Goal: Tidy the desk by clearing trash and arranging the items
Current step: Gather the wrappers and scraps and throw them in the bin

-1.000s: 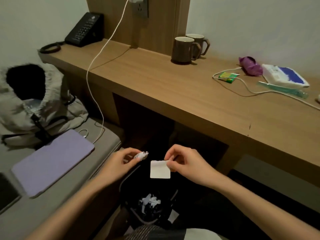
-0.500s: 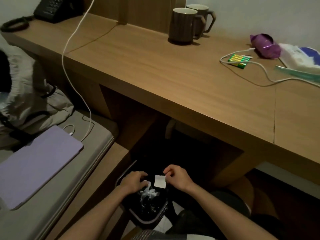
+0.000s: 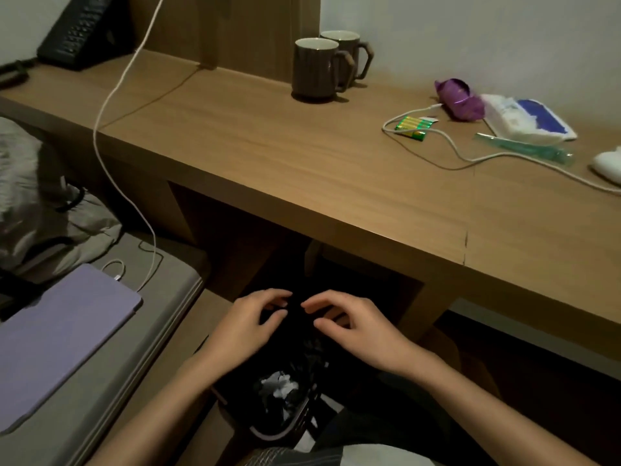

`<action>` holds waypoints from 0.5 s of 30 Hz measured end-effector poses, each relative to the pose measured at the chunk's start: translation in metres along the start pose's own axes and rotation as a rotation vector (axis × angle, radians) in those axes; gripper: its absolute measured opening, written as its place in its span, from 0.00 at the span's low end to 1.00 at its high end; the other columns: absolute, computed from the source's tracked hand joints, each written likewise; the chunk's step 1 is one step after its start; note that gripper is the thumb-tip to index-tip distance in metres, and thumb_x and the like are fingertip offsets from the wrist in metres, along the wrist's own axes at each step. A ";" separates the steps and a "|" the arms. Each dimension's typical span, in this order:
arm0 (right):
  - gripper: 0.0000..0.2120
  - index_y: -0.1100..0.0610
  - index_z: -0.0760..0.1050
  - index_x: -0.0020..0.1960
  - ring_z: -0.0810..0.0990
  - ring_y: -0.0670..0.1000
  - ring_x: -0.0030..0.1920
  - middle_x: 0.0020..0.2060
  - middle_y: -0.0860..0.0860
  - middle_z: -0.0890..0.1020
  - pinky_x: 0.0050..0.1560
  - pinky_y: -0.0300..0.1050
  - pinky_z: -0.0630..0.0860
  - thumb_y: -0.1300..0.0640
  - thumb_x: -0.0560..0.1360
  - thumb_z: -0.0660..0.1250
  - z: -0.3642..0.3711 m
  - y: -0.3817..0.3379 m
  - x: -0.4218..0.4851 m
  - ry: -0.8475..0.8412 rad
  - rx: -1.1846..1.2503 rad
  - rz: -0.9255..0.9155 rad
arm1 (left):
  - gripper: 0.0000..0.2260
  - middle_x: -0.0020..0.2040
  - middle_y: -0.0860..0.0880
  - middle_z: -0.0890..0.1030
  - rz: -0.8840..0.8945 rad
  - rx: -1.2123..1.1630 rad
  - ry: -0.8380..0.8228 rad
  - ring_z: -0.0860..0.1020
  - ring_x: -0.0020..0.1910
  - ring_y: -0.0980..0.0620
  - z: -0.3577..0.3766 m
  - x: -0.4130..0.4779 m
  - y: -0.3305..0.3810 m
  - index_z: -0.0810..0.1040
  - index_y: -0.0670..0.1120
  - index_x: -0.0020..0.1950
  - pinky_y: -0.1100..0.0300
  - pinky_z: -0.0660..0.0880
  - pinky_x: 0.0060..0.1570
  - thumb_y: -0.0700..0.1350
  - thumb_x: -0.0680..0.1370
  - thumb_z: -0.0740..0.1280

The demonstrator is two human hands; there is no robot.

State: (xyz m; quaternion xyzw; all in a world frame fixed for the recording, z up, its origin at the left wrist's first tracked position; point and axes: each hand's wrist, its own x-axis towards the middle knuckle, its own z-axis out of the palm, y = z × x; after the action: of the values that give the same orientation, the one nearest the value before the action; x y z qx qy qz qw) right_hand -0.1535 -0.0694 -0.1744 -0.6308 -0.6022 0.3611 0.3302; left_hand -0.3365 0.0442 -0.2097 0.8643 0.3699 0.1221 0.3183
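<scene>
A black-lined trash bin (image 3: 235, 412) stands on the floor under the wooden desk (image 3: 302, 156), with white crumpled scraps (image 3: 280, 386) inside it. My left hand (image 3: 248, 326) and my right hand (image 3: 353, 326) hover side by side above the bin, fingers loosely spread, holding nothing. On the desk's right part lie a purple crumpled wrapper (image 3: 460, 99), green batteries (image 3: 415, 126), a white-and-blue tissue pack (image 3: 527, 117), a clear green plastic sleeve (image 3: 524, 149) and a white cable (image 3: 470, 156).
Two brown mugs (image 3: 316, 70) stand at the back of the desk, a black telephone (image 3: 77, 31) at far left. A charging cable (image 3: 111, 136) hangs to a purple tablet (image 3: 57, 334) on the bed, beside a grey jacket (image 3: 43, 227). A white object (image 3: 608, 164) sits at the right edge.
The white square scrap and the small crumpled piece have left my hands; both hands now hang loose over the bin. The view has tilted up toward the desk.
</scene>
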 end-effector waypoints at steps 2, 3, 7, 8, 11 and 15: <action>0.13 0.48 0.76 0.61 0.78 0.39 0.56 0.54 0.40 0.80 0.55 0.38 0.77 0.57 0.78 0.65 -0.022 -0.029 -0.020 0.053 0.009 -0.079 | 0.13 0.51 0.62 0.80 0.064 -0.082 0.086 0.76 0.52 0.68 -0.021 -0.009 0.035 0.76 0.58 0.61 0.69 0.74 0.52 0.47 0.77 0.65; 0.12 0.49 0.76 0.61 0.78 0.40 0.56 0.54 0.41 0.81 0.55 0.38 0.77 0.57 0.78 0.65 -0.034 -0.042 -0.030 0.088 0.008 -0.116 | 0.12 0.49 0.62 0.81 0.093 -0.132 0.125 0.77 0.51 0.68 -0.030 -0.012 0.052 0.77 0.58 0.60 0.69 0.74 0.50 0.47 0.77 0.66; 0.13 0.51 0.77 0.61 0.80 0.46 0.54 0.53 0.43 0.82 0.54 0.40 0.77 0.61 0.78 0.65 -0.080 -0.081 -0.068 0.258 0.004 -0.222 | 0.13 0.48 0.59 0.83 0.237 -0.265 0.200 0.79 0.51 0.62 -0.058 -0.015 0.116 0.78 0.56 0.59 0.65 0.77 0.49 0.45 0.76 0.66; 0.13 0.51 0.77 0.61 0.81 0.47 0.53 0.52 0.43 0.82 0.53 0.42 0.78 0.61 0.78 0.65 -0.091 -0.086 -0.076 0.298 -0.010 -0.242 | 0.13 0.49 0.58 0.83 0.271 -0.279 0.205 0.80 0.51 0.61 -0.062 -0.014 0.131 0.78 0.57 0.59 0.64 0.77 0.49 0.45 0.77 0.66; 0.13 0.51 0.76 0.61 0.81 0.48 0.52 0.52 0.42 0.82 0.51 0.44 0.79 0.60 0.77 0.65 -0.121 -0.093 -0.099 0.434 -0.101 -0.285 | 0.12 0.49 0.58 0.82 0.360 -0.294 0.220 0.79 0.51 0.60 -0.068 -0.002 0.173 0.78 0.57 0.59 0.66 0.76 0.48 0.45 0.77 0.66; 0.13 0.52 0.77 0.60 0.81 0.46 0.50 0.51 0.42 0.82 0.49 0.38 0.78 0.60 0.76 0.66 -0.161 -0.088 -0.130 0.619 -0.181 -0.264 | 0.12 0.51 0.60 0.81 0.481 -0.300 0.172 0.78 0.52 0.62 -0.056 0.020 0.228 0.76 0.56 0.61 0.65 0.75 0.48 0.47 0.77 0.65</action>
State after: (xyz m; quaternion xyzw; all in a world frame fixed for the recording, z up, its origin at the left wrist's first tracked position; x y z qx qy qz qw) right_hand -0.0637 -0.1909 -0.0083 -0.6539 -0.5793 0.0520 0.4839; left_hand -0.2196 -0.0348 -0.0213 0.8569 0.1578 0.3201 0.3720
